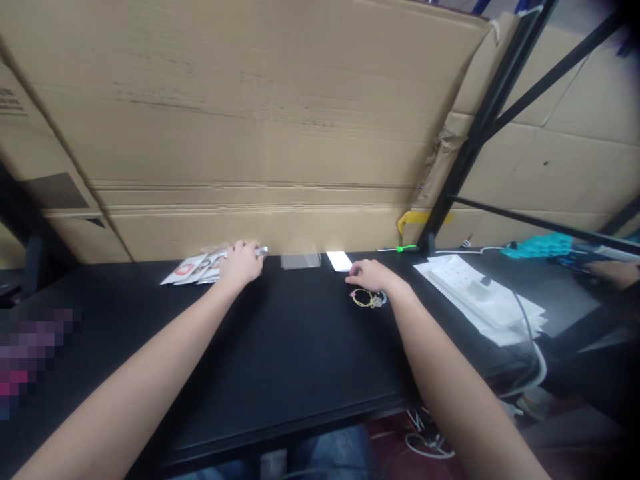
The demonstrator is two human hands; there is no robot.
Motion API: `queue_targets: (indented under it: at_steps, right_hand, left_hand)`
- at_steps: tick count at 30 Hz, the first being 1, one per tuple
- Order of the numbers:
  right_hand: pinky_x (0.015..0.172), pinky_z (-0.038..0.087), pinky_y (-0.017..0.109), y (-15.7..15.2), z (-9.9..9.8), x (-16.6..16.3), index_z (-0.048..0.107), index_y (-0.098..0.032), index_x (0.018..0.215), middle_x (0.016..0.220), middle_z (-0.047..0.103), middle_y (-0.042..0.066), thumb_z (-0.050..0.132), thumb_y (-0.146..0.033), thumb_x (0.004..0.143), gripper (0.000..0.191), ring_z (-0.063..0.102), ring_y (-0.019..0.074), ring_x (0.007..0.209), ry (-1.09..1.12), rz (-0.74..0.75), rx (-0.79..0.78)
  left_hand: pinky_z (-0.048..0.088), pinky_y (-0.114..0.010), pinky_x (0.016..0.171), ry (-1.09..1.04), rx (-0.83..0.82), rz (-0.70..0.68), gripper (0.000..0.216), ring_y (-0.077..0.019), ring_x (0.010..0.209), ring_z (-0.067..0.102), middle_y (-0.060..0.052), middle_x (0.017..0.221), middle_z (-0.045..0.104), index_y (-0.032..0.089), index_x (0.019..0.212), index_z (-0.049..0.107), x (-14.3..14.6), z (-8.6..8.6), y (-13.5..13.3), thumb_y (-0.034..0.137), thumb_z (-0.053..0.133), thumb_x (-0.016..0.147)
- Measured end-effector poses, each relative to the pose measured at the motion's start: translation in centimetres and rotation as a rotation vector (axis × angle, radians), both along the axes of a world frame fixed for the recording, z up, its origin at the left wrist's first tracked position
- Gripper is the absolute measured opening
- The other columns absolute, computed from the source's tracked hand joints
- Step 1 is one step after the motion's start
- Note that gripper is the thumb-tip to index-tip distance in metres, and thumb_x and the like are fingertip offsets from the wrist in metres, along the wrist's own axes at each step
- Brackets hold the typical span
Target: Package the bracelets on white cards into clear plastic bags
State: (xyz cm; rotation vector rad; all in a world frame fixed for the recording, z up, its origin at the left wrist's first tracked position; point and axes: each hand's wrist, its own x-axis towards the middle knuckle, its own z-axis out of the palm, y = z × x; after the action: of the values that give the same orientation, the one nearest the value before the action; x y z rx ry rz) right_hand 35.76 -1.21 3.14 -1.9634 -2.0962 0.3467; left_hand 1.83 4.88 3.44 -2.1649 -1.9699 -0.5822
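Note:
My left hand [241, 262] lies over the right end of a pile of printed cards [187, 268] at the back left of the black table. Its fingers curl over the pile, and a shiny silvery edge [262, 251] shows past them. My right hand [371, 274] is curled, palm down, with its fingertips at the right corner of a small white card [339, 261]. What is between those fingertips is hidden. Just below this hand lie thin yellow looped bands [364, 299] with small pink and clear charms, partly covered by the wrist. A clear plastic sleeve [300, 259] lies between my hands.
A tall cardboard panel [260, 133] closes off the back of the black table [300, 347]. A green screwdriver [407, 249] lies by the black metal post [460, 167]. White sheets and bags [480, 297] sit at right, near a teal object [540, 245]. Another person's hand [613, 272] shows far right.

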Motion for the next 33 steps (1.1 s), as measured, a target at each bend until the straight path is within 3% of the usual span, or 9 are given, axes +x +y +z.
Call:
queue_targets:
  at_steps: [4, 8, 12, 15, 19, 21, 24, 27, 33]
  right_hand:
    - [0.068, 0.045, 0.031, -0.2, 0.3, -0.1, 0.070, -0.021, 0.087, 0.085, 0.071, 0.007, 0.064, -0.047, 0.071, 0.031, 0.065, 0.0217, 0.076, -0.006, -0.002, 0.009]
    - [0.068, 0.045, 0.031, -0.7, 0.8, -0.5, 0.070, -0.021, 0.088, 0.085, 0.070, 0.007, 0.064, -0.047, 0.072, 0.031, 0.064, 0.0213, 0.074, 0.006, -0.005, 0.058]
    - [0.067, 0.048, 0.029, -1.1, 1.0, -2.6, 0.063, -0.021, 0.109, 0.095, 0.068, 0.008, 0.060, -0.051, 0.077, 0.044, 0.063, 0.0177, 0.074, 0.295, 0.014, 0.167]
    - [0.057, 0.049, 0.026, -1.3, 0.9, -5.1, 0.049, -0.022, 0.127, 0.103, 0.067, 0.009, 0.056, -0.051, 0.081, 0.055, 0.064, 0.0156, 0.072, 0.698, 0.069, 0.077]
    - [0.054, 0.049, 0.023, -1.3, 0.0, -7.7, 0.051, -0.020, 0.121, 0.090, 0.068, 0.007, 0.067, -0.039, 0.076, 0.051, 0.065, 0.0153, 0.072, 0.984, 0.194, 0.015]
    - [0.055, 0.050, 0.024, -1.2, -0.4, -8.2, 0.056, -0.018, 0.110, 0.080, 0.067, 0.004, 0.068, -0.035, 0.075, 0.040, 0.064, 0.0143, 0.067, 1.012, 0.224, 0.010]
    - [0.057, 0.051, 0.026, -1.2, -0.9, -8.6, 0.054, -0.019, 0.106, 0.073, 0.065, 0.002, 0.067, -0.031, 0.075, 0.036, 0.063, 0.0145, 0.063, 1.007, 0.225, -0.016]
    - [0.058, 0.052, 0.029, -1.6, -1.0, -9.1, 0.048, -0.021, 0.113, 0.077, 0.064, 0.002, 0.064, -0.033, 0.077, 0.042, 0.062, 0.0149, 0.063, 0.908, 0.257, 0.016]
    - [0.074, 0.050, 0.037, -2.8, -0.5, -10.7, 0.045, -0.024, 0.125, 0.117, 0.056, 0.010, 0.071, -0.038, 0.069, 0.063, 0.059, 0.0198, 0.086, 0.458, 0.339, 0.436]
  left_hand:
    - [0.041, -0.053, 0.087, 0.020, 0.048, -0.025, 0.036, -0.0352, 0.112, 0.047, -0.013, 0.125, 0.051, 0.026, 0.119, 0.056, -0.3, -0.3, -0.2, 0.030, 0.040, 0.087]
    - [0.039, -0.053, 0.091, 0.069, 0.205, -0.102, 0.036, -0.0336, 0.118, 0.042, -0.013, 0.129, 0.047, 0.024, 0.121, 0.053, -0.5, 0.7, -1.4, 0.025, 0.039, 0.088]
    - [0.034, -0.047, 0.100, 0.087, 0.319, -0.416, 0.040, -0.0295, 0.125, 0.037, -0.011, 0.137, 0.041, 0.023, 0.128, 0.047, 0.3, 1.5, -3.7, 0.024, 0.040, 0.089]
    - [0.029, -0.047, 0.106, 0.122, 0.302, -0.699, 0.040, -0.0278, 0.128, 0.034, -0.009, 0.138, 0.040, 0.025, 0.129, 0.047, 1.6, 1.1, -5.4, 0.022, 0.043, 0.089]
    - [0.026, -0.049, 0.108, 0.187, 0.224, -0.967, 0.045, -0.0269, 0.128, 0.035, -0.006, 0.138, 0.043, 0.029, 0.128, 0.047, 2.9, -0.3, -6.7, 0.018, 0.047, 0.084]
    - [0.027, -0.049, 0.109, 0.119, 0.216, -0.964, 0.054, -0.0268, 0.130, 0.033, -0.006, 0.141, 0.039, 0.029, 0.132, 0.042, 3.3, -1.0, -7.0, 0.017, 0.051, 0.081]
    - [0.030, -0.049, 0.107, -0.118, 0.190, -0.806, 0.071, -0.0291, 0.133, 0.029, -0.009, 0.146, 0.030, 0.026, 0.140, 0.028, 4.0, -1.9, -7.4, 0.022, 0.058, 0.075]
    - [0.036, -0.050, 0.101, -0.285, 0.101, -0.641, 0.086, -0.0316, 0.126, 0.038, -0.013, 0.140, 0.038, 0.022, 0.145, 0.015, 4.6, -2.8, -7.7, 0.028, 0.061, 0.073]
    - [0.041, -0.046, 0.090, -0.187, 0.072, -0.566, 0.093, -0.0308, 0.108, 0.048, -0.014, 0.124, 0.050, 0.018, 0.147, 0.010, 4.7, -3.6, -7.6, 0.027, 0.061, 0.070]
